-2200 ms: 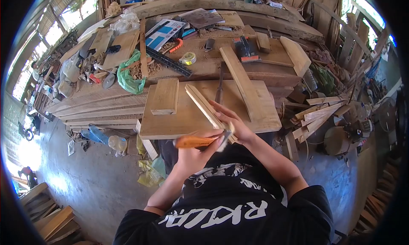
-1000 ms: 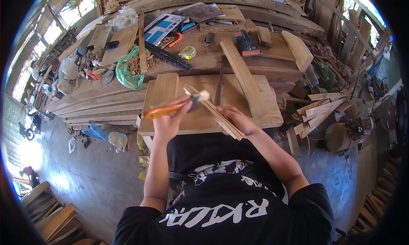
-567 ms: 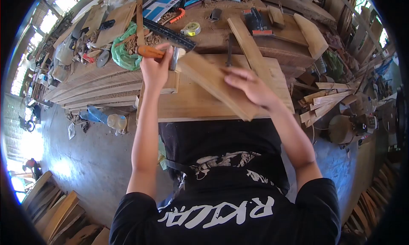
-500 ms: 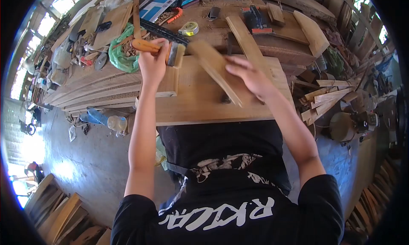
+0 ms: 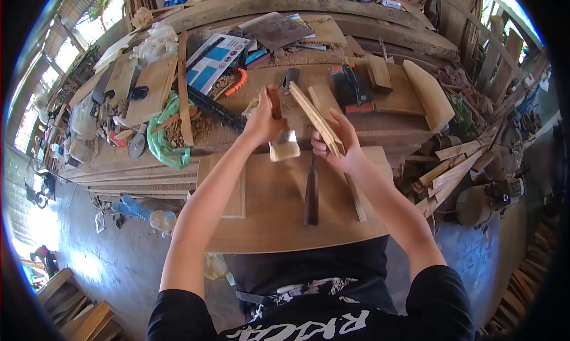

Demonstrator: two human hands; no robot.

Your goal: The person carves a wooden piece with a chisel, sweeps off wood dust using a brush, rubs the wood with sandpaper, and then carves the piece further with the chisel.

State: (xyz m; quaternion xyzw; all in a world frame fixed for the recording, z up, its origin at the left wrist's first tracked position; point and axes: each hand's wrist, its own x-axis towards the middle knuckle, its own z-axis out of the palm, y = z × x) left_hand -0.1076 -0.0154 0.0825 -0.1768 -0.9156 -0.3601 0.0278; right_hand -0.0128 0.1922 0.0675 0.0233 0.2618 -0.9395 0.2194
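Note:
My left hand (image 5: 263,127) is wrapped around the wooden handle of a paintbrush (image 5: 285,146), whose pale bristles point down over the board. To its right, my right hand (image 5: 341,140) grips the lower end of a narrow wood piece (image 5: 313,115) with a grooved edge, held tilted above the bench. Below both hands lies a wide wooden board (image 5: 273,234). On it rests a tool with a dark handle (image 5: 312,198), its upper part partly hidden. A wood strip (image 5: 356,195) runs beneath my right hand and forearm.
A hand plane-like black tool (image 5: 350,89) and a small wood block (image 5: 379,74) sit at the back right. A green plastic bag (image 5: 169,148) of shavings, a blue and white box (image 5: 217,62) and an orange coiled cord (image 5: 237,83) lie left. Scrap wood (image 5: 445,175) juts out at right.
The view has tilted up. My left hand has turned the brush bristles-down and come closer to my right hand. The wood piece, blurred before, is now raised more upright in my right hand.

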